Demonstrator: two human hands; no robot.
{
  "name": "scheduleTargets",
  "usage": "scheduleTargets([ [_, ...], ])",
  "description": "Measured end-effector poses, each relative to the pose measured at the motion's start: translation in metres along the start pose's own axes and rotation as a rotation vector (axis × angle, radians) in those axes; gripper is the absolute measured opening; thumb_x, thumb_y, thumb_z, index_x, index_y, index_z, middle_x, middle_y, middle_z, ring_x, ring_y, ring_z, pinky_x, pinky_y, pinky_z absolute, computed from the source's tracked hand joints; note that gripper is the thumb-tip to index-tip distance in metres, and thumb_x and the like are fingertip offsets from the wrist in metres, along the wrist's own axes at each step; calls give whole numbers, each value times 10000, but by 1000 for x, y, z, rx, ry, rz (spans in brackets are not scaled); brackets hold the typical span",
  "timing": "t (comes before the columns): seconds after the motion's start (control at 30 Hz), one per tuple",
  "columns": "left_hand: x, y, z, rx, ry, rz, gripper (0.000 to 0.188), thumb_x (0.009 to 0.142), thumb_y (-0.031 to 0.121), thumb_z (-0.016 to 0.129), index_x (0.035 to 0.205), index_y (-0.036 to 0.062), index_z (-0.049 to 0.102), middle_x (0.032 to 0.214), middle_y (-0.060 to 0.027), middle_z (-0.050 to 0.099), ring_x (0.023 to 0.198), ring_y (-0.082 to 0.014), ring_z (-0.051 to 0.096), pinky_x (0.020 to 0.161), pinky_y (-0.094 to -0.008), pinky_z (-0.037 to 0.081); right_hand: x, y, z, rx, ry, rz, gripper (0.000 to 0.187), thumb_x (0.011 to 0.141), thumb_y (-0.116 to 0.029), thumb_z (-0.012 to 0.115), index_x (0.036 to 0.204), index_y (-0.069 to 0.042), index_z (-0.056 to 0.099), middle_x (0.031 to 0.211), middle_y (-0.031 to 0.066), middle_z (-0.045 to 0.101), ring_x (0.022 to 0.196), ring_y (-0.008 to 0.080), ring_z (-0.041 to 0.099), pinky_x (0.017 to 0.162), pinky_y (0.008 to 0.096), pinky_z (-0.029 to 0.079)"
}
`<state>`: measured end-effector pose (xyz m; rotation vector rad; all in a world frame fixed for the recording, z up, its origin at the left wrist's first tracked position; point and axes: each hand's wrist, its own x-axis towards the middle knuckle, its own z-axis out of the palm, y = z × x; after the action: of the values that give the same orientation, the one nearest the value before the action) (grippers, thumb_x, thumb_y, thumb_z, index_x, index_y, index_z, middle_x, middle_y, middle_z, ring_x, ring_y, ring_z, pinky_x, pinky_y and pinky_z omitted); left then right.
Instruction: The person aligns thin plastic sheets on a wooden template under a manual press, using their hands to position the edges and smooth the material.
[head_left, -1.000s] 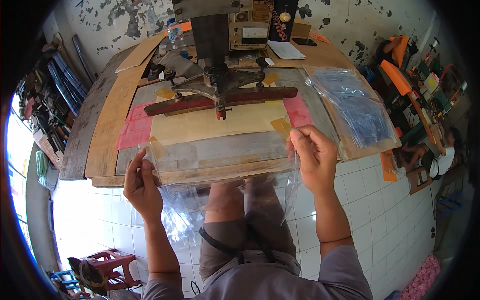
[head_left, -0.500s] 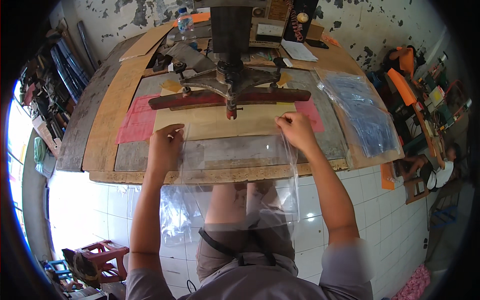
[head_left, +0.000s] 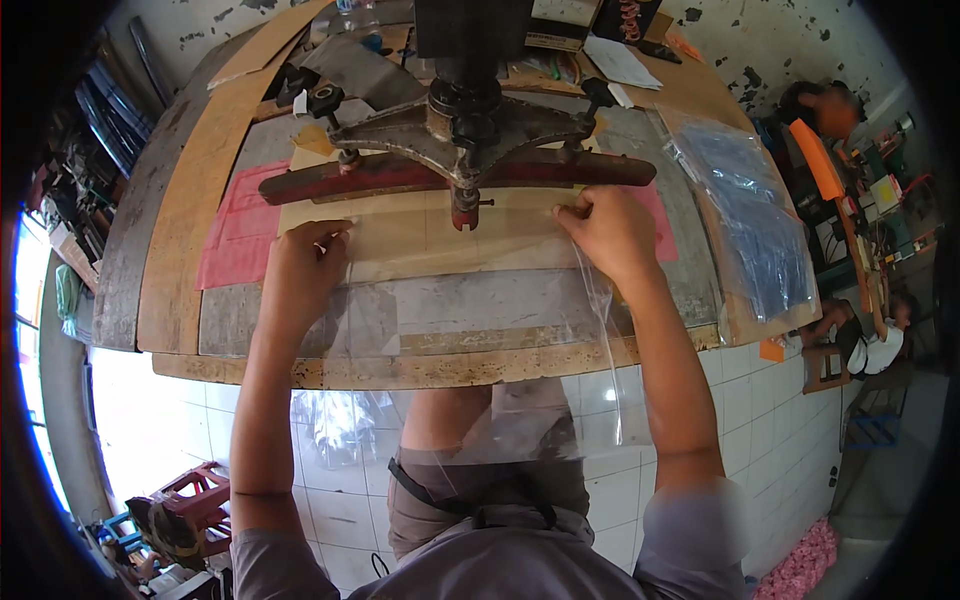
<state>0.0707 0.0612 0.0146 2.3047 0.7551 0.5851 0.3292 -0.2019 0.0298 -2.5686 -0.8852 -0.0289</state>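
Observation:
A clear plastic sheet (head_left: 470, 310) is stretched between my hands and hangs over the table's front edge toward my lap. My left hand (head_left: 305, 262) pinches its far left corner. At the far right corner my right hand (head_left: 612, 232) grips it between thumb and fingers. Under the sheet's far edge lies a tan sheet (head_left: 400, 240), with pink material (head_left: 232, 225) showing at its sides. Just beyond my hands, a long dark red pressing bar (head_left: 400, 175) spans the tan sheet, hung from a metal press head (head_left: 463, 125).
A stack of clear bluish plastic pieces (head_left: 745, 215) lies on the table's right. More clear plastic (head_left: 345, 430) hangs below the front edge at left. Brown board (head_left: 190, 220) covers the table's left. A red stool (head_left: 195, 500) stands at lower left. Another person (head_left: 880, 345) sits at far right.
My hands have carried the sheet's far edge slightly forward, closer to the pressing bar, and a little farther apart. Both still hold it. My view has shifted closer to the press.

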Motion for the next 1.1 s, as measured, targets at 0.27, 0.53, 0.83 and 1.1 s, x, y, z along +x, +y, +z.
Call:
scheduleTargets([
  [0.27,-1,9,-2,-9,-20,-56,265,958,118,674,1170,-11,769,853,-205,759,639,-216,682,646,-369,538,-10,1,18,157,259,-157,225,830,-130,836,870,-68,624,835,74,653,772,314,688,660,460,525],
  [0.53,-2,16,-4,10,-6,-59,261,957,112,672,1169,-3,772,842,-185,760,633,-213,686,643,-365,535,-6,5,21,178,263,-370,148,848,-35,771,896,-50,631,872,96,665,893,319,675,732,468,534],
  [0.83,-1,4,-3,52,-12,21,290,970,133,643,1205,10,759,773,-128,727,650,-143,656,617,-333,505,-11,10,10,46,194,-477,58,916,-69,709,917,-16,684,898,128,700,938,339,687,811,456,566],
  [1.1,0,14,-4,111,-22,53,264,948,99,657,1163,-14,760,839,-193,722,686,-256,687,692,-385,537,-22,27,-9,117,139,-631,143,927,-78,727,1033,-2,787,1076,86,784,971,280,677,896,392,571],
])
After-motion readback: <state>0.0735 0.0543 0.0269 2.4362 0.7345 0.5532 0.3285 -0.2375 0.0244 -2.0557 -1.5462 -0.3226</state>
